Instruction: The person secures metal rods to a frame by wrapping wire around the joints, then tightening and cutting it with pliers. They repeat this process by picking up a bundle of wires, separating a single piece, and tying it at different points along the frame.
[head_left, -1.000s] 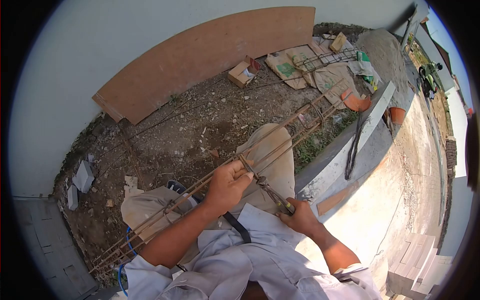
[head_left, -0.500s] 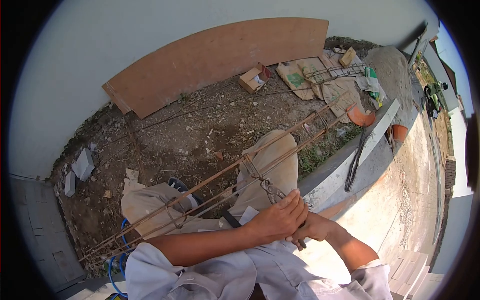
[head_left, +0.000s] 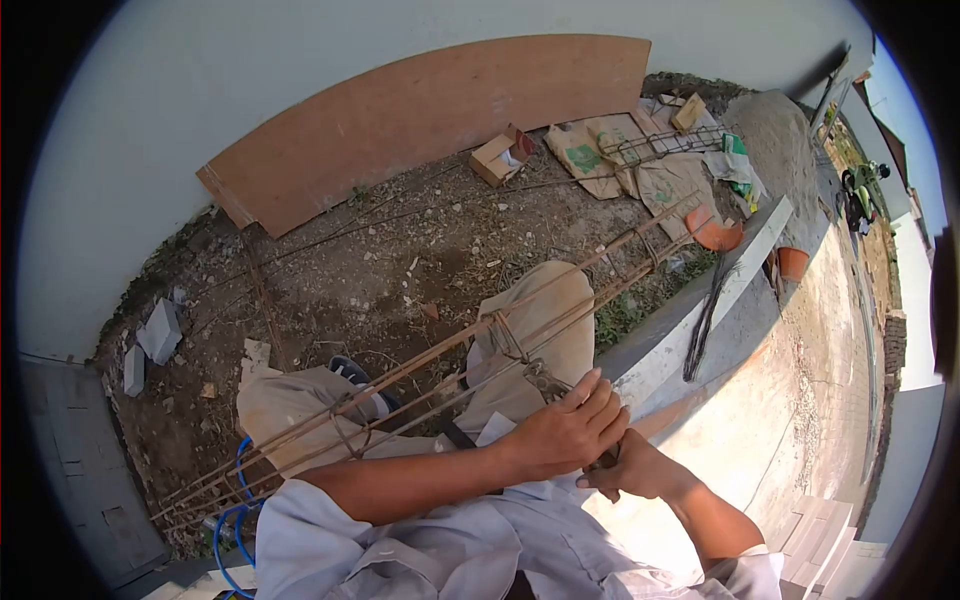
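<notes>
A long rusty rebar cage lies across my knees, running from lower left to upper right. A wire stirrup wraps it near my lap. Pincers bite the tie wire at that stirrup. My left hand lies over the pincer handles, fingers curled around them. My right hand sits just behind and below it, closed on the handle ends, which are mostly hidden.
A plywood sheet leans on the white wall. On the dirt lie a cardboard box, cement bags and a second rebar cage. Orange pots stand by a concrete kerb. Blue hose coils at lower left.
My left hand let go of the rebar cage and moved down right onto the pincer handles, joining my right hand. The view shifted slightly.
</notes>
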